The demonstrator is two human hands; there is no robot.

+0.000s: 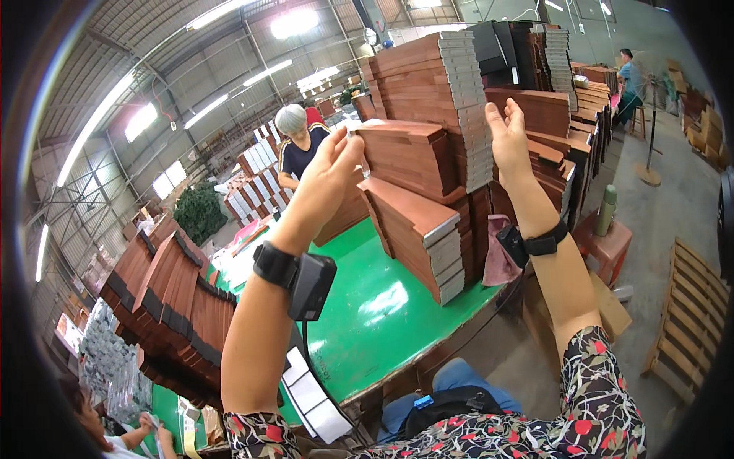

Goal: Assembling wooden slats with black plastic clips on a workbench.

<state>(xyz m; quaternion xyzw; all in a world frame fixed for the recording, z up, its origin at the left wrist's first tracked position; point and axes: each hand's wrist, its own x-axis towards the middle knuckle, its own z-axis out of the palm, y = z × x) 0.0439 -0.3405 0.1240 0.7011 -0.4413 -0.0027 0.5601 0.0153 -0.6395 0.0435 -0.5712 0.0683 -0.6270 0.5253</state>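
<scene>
Pointing up, bare left hand (pixel 332 164): bent fingers by the left end of a red-brown, wood-look stack of long, flat boards (pixel 409 157); can't tell if its grip pinches anything.
Long side of the stack: runs left to right, just right of the left hand, the nearer one.
Shiny green, flat surface (pixel 352 283): lower down.
Bare right hand (pixel 511 141): past the stack's right end, fingers apart, nothing seen in its grip.

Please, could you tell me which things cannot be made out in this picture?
All in the head view:
- Left hand: contact with the brown panels is unclear; the hand itself covers the spot.
- Co-worker behind the green table: hands hidden by the left forearm.
- Lower-left co-worker: cut off by the dark rim.
- Seated person: too small.
</scene>
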